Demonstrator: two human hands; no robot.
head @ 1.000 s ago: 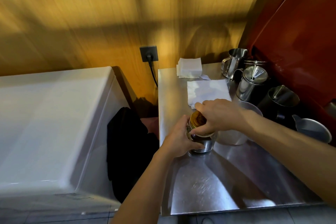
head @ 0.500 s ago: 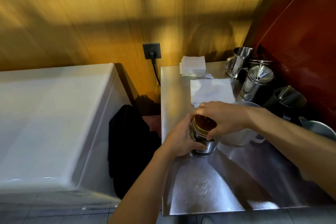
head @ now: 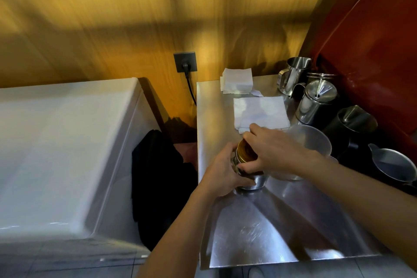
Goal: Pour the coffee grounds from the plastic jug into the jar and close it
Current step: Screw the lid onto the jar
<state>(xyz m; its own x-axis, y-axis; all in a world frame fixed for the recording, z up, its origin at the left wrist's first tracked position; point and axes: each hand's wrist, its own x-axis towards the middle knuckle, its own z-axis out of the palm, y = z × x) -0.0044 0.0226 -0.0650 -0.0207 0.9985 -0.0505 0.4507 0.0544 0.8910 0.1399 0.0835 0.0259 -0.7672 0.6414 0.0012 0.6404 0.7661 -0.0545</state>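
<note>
A small glass jar [head: 253, 181] stands on the steel counter [head: 259, 232] near its left edge. My left hand [head: 222, 171] wraps around the jar's left side and holds it. My right hand [head: 273, 150] grips the gold-brown lid [head: 244, 152] from above and the right, with the lid sitting on the jar's mouth. The clear plastic jug [head: 312, 140] stands upright just behind and right of the jar, partly hidden by my right wrist. Whether anything is in the jug I cannot tell.
White napkins [head: 259, 110] lie behind the jar, with a folded stack [head: 237, 80] further back. Several steel and dark pitchers [head: 318, 101] crowd the right side along a red wall. A white chest [head: 63, 149] stands left of the counter, with dark cloth [head: 162, 178] in the gap.
My right hand has turned on the lid, its fingers shifting round the rim. The left hand keeps its hold on the jar. The camera has shifted slightly.
</note>
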